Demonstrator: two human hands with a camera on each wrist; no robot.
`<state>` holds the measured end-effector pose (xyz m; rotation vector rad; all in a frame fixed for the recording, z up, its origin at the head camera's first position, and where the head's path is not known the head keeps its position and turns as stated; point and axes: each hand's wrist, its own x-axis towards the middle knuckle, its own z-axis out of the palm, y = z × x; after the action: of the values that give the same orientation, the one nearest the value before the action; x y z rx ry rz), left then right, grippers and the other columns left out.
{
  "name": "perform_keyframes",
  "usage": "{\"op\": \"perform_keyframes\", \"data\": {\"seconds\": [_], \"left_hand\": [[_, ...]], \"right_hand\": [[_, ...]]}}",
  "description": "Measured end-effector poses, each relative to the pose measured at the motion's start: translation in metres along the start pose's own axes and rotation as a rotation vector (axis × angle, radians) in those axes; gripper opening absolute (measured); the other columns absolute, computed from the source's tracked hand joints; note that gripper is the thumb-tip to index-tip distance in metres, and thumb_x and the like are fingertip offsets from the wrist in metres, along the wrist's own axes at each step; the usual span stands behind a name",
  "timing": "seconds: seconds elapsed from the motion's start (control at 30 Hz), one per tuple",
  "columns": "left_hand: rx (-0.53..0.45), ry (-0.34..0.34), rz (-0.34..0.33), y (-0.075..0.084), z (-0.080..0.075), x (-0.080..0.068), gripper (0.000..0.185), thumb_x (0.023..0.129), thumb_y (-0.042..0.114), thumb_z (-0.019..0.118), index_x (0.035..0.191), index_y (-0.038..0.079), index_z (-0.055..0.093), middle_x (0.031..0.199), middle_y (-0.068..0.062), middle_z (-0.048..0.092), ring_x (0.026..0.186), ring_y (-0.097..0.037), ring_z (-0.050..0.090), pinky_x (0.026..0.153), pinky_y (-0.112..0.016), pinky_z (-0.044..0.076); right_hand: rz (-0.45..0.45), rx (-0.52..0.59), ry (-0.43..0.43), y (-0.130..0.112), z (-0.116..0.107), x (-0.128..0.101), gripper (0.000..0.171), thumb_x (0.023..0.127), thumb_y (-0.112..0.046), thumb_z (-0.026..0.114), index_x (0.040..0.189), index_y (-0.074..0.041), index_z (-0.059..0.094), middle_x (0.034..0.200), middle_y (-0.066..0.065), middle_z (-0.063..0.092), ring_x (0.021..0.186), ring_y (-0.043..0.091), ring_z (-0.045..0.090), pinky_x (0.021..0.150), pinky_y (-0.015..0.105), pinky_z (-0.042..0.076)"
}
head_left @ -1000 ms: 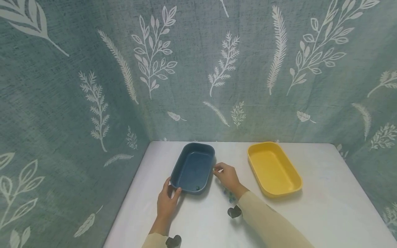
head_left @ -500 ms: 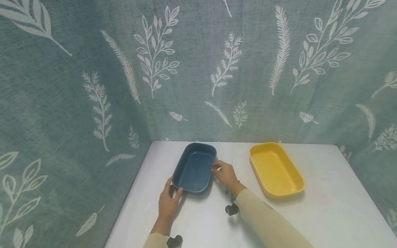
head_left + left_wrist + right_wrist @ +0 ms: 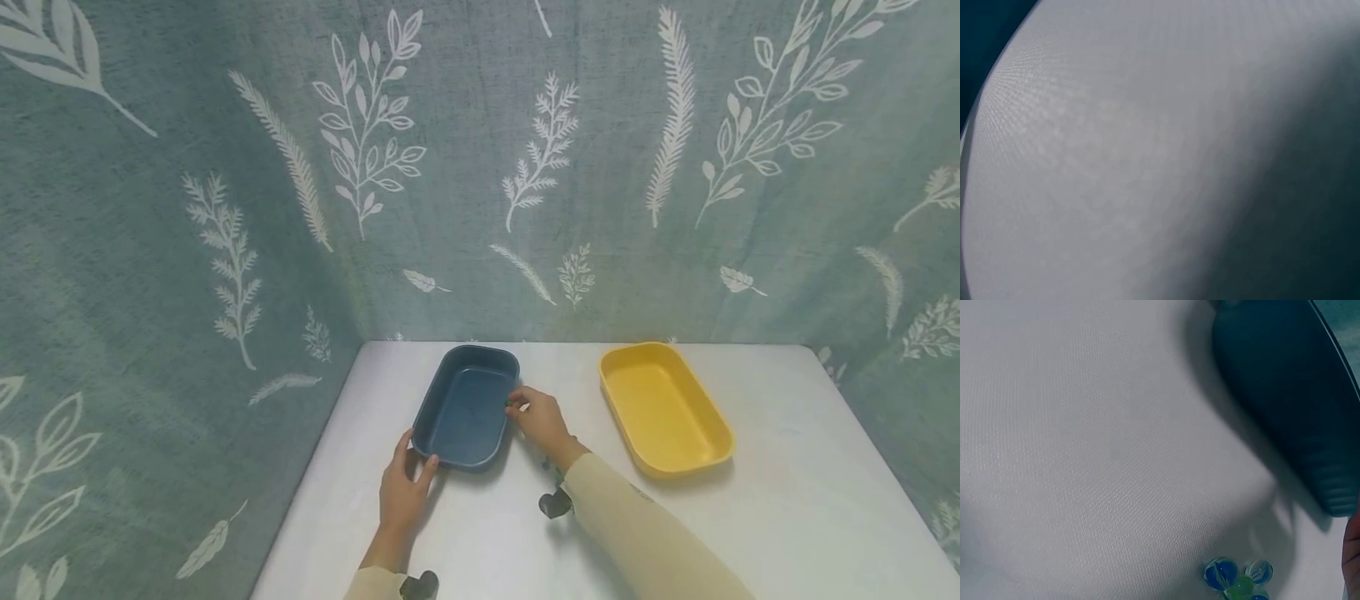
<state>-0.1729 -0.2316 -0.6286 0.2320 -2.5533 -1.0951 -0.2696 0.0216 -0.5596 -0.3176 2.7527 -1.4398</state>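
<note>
My left hand (image 3: 403,490) holds the near-left corner of a dark blue rectangular tray (image 3: 418,408), thumb at its front rim and fingers along its left side. At the tray's right rim, my right hand (image 3: 542,421) pinches a small dark green marble (image 3: 509,403) between thumb and fingertips. Several glass marbles, among them a blue one (image 3: 1220,574) and a green one (image 3: 1242,587), lie on the table beside the tray in the right wrist view. In the head view my right wrist partly covers them. Only an edge of my right hand shows in the right wrist view.
A yellow tray (image 3: 666,408) stands on the white table (image 3: 787,500), right of my right hand. Leaf-patterned green cloth (image 3: 465,183) hangs behind the table and at its sides. The left wrist view shows mostly blurred white tabletop.
My right hand has shifted slightly left, bringing the pinched marble to the blue tray's rim. A small marble seen earlier by the tray's front wall no longer shows. My left hand stays put.
</note>
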Motion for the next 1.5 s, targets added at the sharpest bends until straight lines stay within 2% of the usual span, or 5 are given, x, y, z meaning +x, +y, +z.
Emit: {"op": "perform_keyframes", "data": {"seconds": [0.43,0.63,0.87,1.23,1.5], "left_hand": [[-0.037,0.001,0.006,0.0,-0.001,0.0,0.068,0.082,0.045,0.063,0.14,0.025,0.033,0.138,-0.006,0.045,0.125,-0.034,0.042,0.101,-0.056,0.032],[-0.017,-0.006,0.016,0.0,0.0,0.0,0.068,0.083,0.045,0.062,0.14,0.024,0.032,0.139,-0.007,0.044,0.125,-0.035,0.042,0.1,-0.057,0.032],[-0.004,-0.008,-0.016,0.0,0.0,-0.001,0.068,0.082,0.049,0.06,0.14,0.031,0.031,0.14,-0.004,0.043,0.126,-0.033,0.041,0.101,-0.055,0.032],[0.046,-0.01,-0.026,-0.003,0.005,0.001,0.071,0.082,0.053,0.058,0.141,0.028,0.028,0.141,-0.003,0.041,0.127,-0.033,0.04,0.102,-0.056,0.031],[0.029,0.007,-0.015,-0.004,0.005,0.001,0.069,0.082,0.051,0.059,0.14,0.028,0.031,0.141,0.001,0.042,0.128,-0.028,0.04,0.105,-0.051,0.031]], "right_hand": [[0.02,-0.024,-0.032,0.001,-0.001,0.002,0.023,0.083,-0.027,0.065,0.103,-0.015,0.063,0.089,-0.004,0.065,0.07,0.007,0.056,0.06,0.022,0.048],[0.058,-0.009,-0.049,0.002,-0.001,0.002,0.024,0.083,-0.028,0.065,0.104,-0.016,0.062,0.089,-0.005,0.064,0.071,0.007,0.056,0.061,0.022,0.048],[0.05,0.001,-0.07,0.004,-0.001,0.003,0.026,0.084,-0.028,0.064,0.107,-0.016,0.061,0.091,-0.004,0.064,0.07,0.008,0.057,0.059,0.022,0.048],[0.088,0.016,-0.076,0.01,0.001,0.004,0.025,0.084,-0.029,0.063,0.107,-0.019,0.06,0.09,-0.006,0.063,0.07,0.008,0.057,0.059,0.023,0.049],[0.069,-0.007,-0.095,0.017,-0.005,-0.003,0.024,0.085,-0.031,0.062,0.107,-0.021,0.061,0.092,-0.009,0.061,0.07,0.008,0.055,0.058,0.024,0.048]]}}
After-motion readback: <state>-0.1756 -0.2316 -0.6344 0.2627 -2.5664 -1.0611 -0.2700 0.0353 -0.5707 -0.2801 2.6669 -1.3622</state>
